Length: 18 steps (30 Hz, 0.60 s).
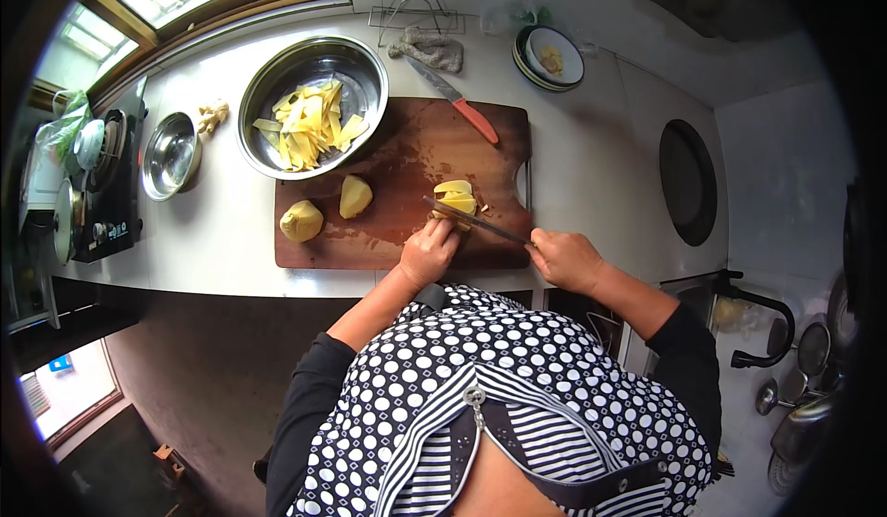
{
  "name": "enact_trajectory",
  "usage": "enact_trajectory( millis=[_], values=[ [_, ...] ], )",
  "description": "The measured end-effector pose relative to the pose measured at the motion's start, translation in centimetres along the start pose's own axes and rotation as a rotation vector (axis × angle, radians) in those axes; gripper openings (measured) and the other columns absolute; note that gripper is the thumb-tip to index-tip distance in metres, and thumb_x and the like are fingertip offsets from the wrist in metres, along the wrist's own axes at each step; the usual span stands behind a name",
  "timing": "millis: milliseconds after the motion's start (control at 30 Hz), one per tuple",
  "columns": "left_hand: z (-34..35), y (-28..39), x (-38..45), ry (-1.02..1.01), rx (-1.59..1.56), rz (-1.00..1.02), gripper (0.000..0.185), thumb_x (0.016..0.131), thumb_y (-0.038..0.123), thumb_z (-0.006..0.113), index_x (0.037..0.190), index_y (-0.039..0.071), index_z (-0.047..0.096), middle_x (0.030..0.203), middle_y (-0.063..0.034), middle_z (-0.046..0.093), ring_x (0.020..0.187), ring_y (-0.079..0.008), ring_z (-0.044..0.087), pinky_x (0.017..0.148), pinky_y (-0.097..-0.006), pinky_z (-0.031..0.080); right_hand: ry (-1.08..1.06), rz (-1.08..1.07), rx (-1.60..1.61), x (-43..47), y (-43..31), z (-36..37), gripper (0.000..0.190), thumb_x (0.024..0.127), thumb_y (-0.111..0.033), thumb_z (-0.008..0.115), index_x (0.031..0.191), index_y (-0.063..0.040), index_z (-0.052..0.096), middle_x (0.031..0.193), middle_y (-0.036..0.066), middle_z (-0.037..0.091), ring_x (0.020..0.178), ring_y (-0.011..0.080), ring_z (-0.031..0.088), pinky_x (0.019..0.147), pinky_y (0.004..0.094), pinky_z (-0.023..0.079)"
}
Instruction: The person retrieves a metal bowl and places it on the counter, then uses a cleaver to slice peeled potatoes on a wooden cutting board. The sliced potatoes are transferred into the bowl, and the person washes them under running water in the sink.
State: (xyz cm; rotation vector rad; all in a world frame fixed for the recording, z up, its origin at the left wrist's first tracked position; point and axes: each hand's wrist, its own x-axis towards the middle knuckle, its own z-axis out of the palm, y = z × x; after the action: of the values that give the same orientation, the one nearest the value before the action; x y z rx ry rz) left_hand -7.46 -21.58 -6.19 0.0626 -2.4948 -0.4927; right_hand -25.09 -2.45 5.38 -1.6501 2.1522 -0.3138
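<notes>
My right hand [565, 259] grips the handle of a kitchen knife [478, 223], seen nearly edge-on. The blade slants over a partly sliced, peeled potato [454, 190] on the wooden cutting board [395, 240]. At the potato's near side, the bent fingers of my left hand [431, 247] hold it steady, and they partly hide it. Two more peeled potato pieces, a rounded one [301, 221] and a cut one [355, 197], lie on the board's left part. Flat, pale yellow slices [308, 125] fill part of a large steel bowl [246, 111], which overlaps the board's far left corner.
A red-handled knife [475, 120] rests across the board's far edge, beside a grey cloth [429, 50]. Stacked bowls [572, 56] stand farther back. Left are a small steel bowl [172, 156], ginger [212, 115] and a stove [114, 191]. A black faucet [769, 309] rises at right.
</notes>
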Motion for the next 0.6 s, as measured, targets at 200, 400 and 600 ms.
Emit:
enact_trajectory(
  millis=[200, 400, 600],
  values=[
    [-0.08, 0.08, 0.00, -0.008, 0.000, -0.002, 0.018, 0.070, 0.010, 0.063, 0.087, 0.004, 0.065, 0.099, -0.0085, 0.061, 0.084, -0.0238, 0.063, 0.064, -0.0318, 0.055, -0.020, 0.021, 0.021, 0.01, -0.17, -0.10, 0.020, 0.092, -0.020, 0.059, 0.086, -0.004, 0.049, 0.068, 0.018, 0.063, 0.063, 0.0407, 0.062, 0.058, 0.0501, 0.050],
    [-0.09, 0.03, -0.04, -0.019, 0.008, 0.004, 0.018, 0.068, 0.011, 0.063, 0.085, 0.004, 0.066, 0.097, -0.0087, 0.061, 0.083, -0.0233, 0.063, 0.063, -0.0313, 0.054, -0.030, 0.021, 0.005, 0.32, -0.22, -0.31, 0.020, 0.093, -0.021, 0.059, 0.087, -0.005, 0.049, 0.069, 0.019, 0.063, 0.064, 0.0418, 0.062, 0.059, 0.0510, 0.051],
    [-0.05, 0.00, 0.00, -0.017, 0.031, 0.018, 0.022, 0.070, 0.013, 0.060, 0.088, 0.003, 0.067, 0.098, -0.0081, 0.060, 0.088, -0.0225, 0.062, 0.066, -0.0308, 0.055, -0.048, 0.044, 0.026, 0.56, 0.03, -0.52, 0.021, 0.094, -0.022, 0.058, 0.087, -0.004, 0.050, 0.068, 0.019, 0.063, 0.064, 0.0420, 0.062, 0.059, 0.0511, 0.050]
  ],
)
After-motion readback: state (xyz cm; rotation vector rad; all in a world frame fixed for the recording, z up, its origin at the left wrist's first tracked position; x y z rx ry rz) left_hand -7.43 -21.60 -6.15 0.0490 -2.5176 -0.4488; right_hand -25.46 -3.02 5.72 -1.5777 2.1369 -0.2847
